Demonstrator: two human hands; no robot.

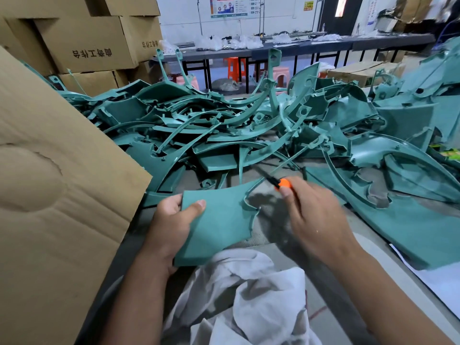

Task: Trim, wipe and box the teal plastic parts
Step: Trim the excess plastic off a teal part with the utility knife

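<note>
My left hand [174, 220] grips a flat teal plastic part [219, 220] by its left edge, thumb on top, holding it over the table in front of me. My right hand [316, 220] holds a trimming knife [280, 183] with an orange handle and a dark blade. The blade points up-left toward the thin curved arm at the part's upper right edge. A white cloth [249, 295] lies crumpled under and in front of both hands. A big heap of teal parts [224, 130] covers the table beyond.
A tall brown cardboard flap [54, 195] stands close on my left. Stacked cartons [87, 43] rise at the back left. More large teal panels [410, 220] lie at the right. Long tables and orange stools [234, 68] stand farther back.
</note>
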